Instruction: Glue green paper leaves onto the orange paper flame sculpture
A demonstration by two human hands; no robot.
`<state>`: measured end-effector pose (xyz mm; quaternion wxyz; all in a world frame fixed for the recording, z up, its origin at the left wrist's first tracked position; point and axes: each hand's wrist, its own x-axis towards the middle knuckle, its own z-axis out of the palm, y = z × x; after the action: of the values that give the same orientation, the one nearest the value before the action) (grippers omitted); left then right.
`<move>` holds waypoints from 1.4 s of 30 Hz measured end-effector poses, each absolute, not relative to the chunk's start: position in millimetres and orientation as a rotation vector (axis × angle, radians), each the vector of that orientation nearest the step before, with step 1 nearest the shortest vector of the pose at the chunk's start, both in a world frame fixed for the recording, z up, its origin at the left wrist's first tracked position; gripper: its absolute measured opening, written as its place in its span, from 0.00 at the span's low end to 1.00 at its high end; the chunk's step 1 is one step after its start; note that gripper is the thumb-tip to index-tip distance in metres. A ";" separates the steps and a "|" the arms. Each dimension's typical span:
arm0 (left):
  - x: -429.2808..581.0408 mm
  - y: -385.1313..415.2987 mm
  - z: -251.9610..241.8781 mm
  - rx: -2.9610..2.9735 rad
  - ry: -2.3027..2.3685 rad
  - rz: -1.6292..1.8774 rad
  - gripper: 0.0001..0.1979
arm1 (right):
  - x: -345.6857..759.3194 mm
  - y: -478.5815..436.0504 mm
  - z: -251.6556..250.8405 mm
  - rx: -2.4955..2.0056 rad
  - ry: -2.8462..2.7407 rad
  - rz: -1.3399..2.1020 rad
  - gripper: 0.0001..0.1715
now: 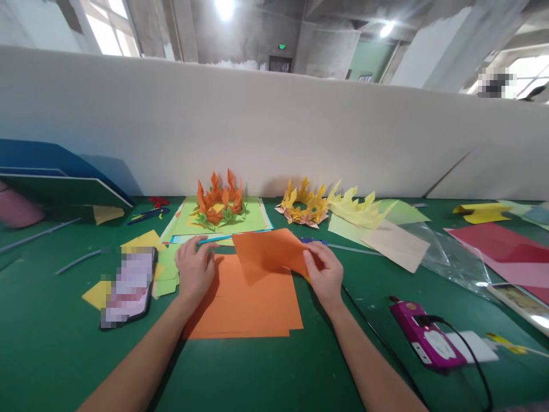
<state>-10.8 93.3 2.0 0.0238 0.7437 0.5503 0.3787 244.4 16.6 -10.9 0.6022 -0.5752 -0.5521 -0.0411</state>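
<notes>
My right hand (326,272) pinches the right edge of an orange sheet of paper (270,252) between thumb and fingers. The sheet is lifted and slightly curled above a stack of orange paper (244,309). At the stack's upper left is my left hand (195,268), its fingers bent and apart, beside a thin blue strip (218,238). Whether the fingertips touch that strip is unclear. Behind the hands stand an orange folded-paper crown (220,200) with green leaves and a yellow paper crown (302,203). A pale yellow folded piece (360,207) lies right of them.
A phone (131,289) lies on yellow and green paper scraps at left. Scissors (148,215) are farther back. To the right are a magenta power bank (426,335) with a black cable, clear plastic (458,257) and red paper (493,243). A white partition (274,126) closes the back.
</notes>
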 end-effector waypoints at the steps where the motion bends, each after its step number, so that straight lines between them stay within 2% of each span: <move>1: -8.8 91.4 3.5 2.237 1.600 1.265 0.12 | 243.1 16.7 -11.1 -1.319 -1.299 -0.072 0.09; 3: -3.8 86.3 5.9 2.010 1.307 1.366 0.15 | 240.3 16.2 -10.8 -1.287 -1.338 -0.022 0.09; 6: 5.6 76.8 7.1 1.618 0.973 1.254 0.22 | 236.2 15.0 -10.2 -1.245 -1.368 0.040 0.09; 9: 15.5 68.7 5.6 1.386 1.035 1.108 0.27 | 233.1 15.2 -11.3 -1.229 -1.366 0.130 0.09; 11: 20.4 65.6 3.8 1.261 1.091 1.053 0.27 | 232.5 17.0 -13.4 -1.201 -1.296 0.246 0.15; 14: 23.3 64.2 2.1 1.092 1.063 1.120 0.26 | 235.5 21.4 -17.8 -1.157 -1.090 0.445 0.31; 16: 23.1 64.7 2.4 1.002 1.030 1.176 0.25 | 239.6 24.2 -20.3 -1.168 -0.974 0.541 0.35; 21: 23.4 63.9 5.2 0.964 1.055 1.190 0.26 | 244.5 26.9 -21.9 -1.151 -0.898 0.764 0.34; 24: 27.6 57.6 5.3 0.995 1.036 1.143 0.25 | 237.9 24.4 -18.9 -1.188 -0.932 0.636 0.32; 27: 34.4 46.8 5.7 1.064 1.026 1.080 0.20 | 224.9 18.7 -14.6 -1.227 -1.022 0.482 0.27; 30: 41.3 37.2 7.6 1.124 1.007 1.031 0.18 | 208.5 10.5 -12.1 -1.175 -1.182 0.467 0.23; 38: 43.9 34.4 7.7 1.165 0.968 1.082 0.16 | 184.4 -5.8 -12.8 -1.009 -1.945 0.467 0.28; 42: 42.4 34.8 6.6 1.031 0.887 1.058 0.15 | 189.5 -4.4 -13.8 -0.958 -1.760 0.380 0.24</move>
<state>42.4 34.8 6.6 0.6511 0.4540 0.3908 0.4660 189.5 -4.4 -13.8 0.5234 -0.4003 -0.7353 0.1586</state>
